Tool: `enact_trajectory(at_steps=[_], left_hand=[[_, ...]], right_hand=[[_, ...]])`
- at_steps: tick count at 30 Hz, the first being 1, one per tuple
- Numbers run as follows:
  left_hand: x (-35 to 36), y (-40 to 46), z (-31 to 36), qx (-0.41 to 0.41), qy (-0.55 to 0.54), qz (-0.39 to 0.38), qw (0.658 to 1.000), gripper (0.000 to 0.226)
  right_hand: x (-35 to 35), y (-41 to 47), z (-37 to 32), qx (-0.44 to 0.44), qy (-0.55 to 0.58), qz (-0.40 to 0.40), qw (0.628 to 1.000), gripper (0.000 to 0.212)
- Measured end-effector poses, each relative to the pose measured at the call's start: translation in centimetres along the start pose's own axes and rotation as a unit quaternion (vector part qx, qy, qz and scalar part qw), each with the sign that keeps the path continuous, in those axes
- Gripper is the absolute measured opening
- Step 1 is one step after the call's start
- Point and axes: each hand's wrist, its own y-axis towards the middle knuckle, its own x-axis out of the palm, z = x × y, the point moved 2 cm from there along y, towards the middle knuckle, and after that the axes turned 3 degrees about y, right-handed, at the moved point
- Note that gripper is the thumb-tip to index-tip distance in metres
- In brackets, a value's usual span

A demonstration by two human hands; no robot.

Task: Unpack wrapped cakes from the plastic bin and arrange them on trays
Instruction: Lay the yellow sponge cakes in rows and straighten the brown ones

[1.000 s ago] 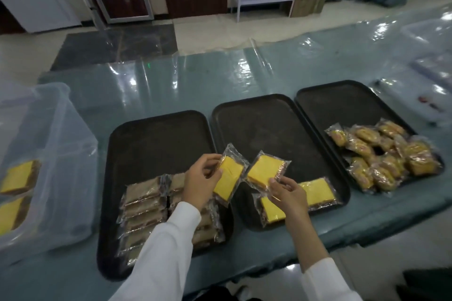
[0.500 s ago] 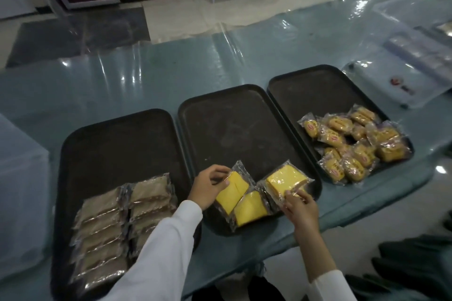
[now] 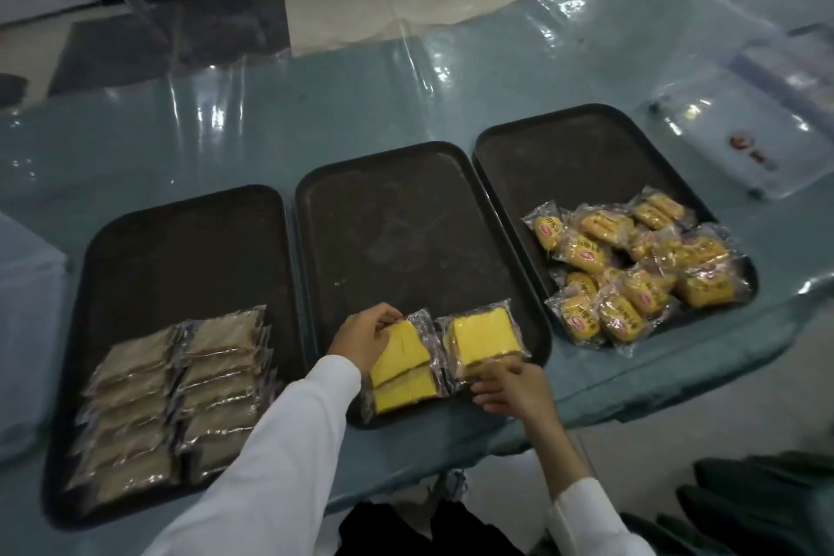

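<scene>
Three dark trays lie side by side on the blue table. On the near end of the middle tray (image 3: 406, 217) lie wrapped yellow cakes. My left hand (image 3: 363, 336) holds the upper left cake (image 3: 404, 348), which overlaps another yellow cake (image 3: 404, 393) below it. My right hand (image 3: 512, 388) touches the near edge of the right yellow cake (image 3: 485, 336) with its fingertips. The left tray (image 3: 180, 248) carries two rows of brown wrapped cakes (image 3: 180, 393). The right tray (image 3: 577, 158) holds a loose pile of golden wrapped cakes (image 3: 632, 266).
A corner of the clear plastic bin (image 3: 27, 330) shows at the left edge. A clear lid or bin (image 3: 767, 140) lies on the table at the far right. Clear film covers the table. Dark fabric (image 3: 767, 506) sits at the lower right.
Both hands have lowered their yellow cakes onto the near end of the middle tray, each over a cake lying there. The view has shifted right, away from the bin.
</scene>
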Motion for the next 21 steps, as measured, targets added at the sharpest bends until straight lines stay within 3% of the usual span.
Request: enact_trajectory(at_steps=[5, 8, 11, 16, 21], left_hand=[[2.3, -1.2, 0.5, -0.014, 0.148, -0.032, 0.988, 0.042], [3.3, -2.1, 0.3, -0.008, 0.192, -0.041, 0.981, 0.066], [4.0, -2.9, 0.1, -0.011, 0.206, -0.058, 0.977, 0.071], [4.0, -2.8, -0.6, 0.012, 0.209, -0.059, 0.976, 0.066], [3.5, -2.9, -0.7, 0.015, 0.230, -0.078, 0.970, 0.063]], right_hand=[[-1.7, 0.7, -2.6, -0.149, -0.213, -0.020, 0.966, 0.021], [-2.1, 1.9, -3.8, -0.300, -0.329, 0.048, 0.894, 0.006], [-1.9, 3.8, -3.4, -0.387, -0.404, 0.041, 0.828, 0.029], [-0.9, 6.4, -2.0, -0.369, -0.446, -0.070, 0.812, 0.058], [0.0, 6.7, -2.4, -0.349, -0.459, -0.095, 0.812, 0.064]])
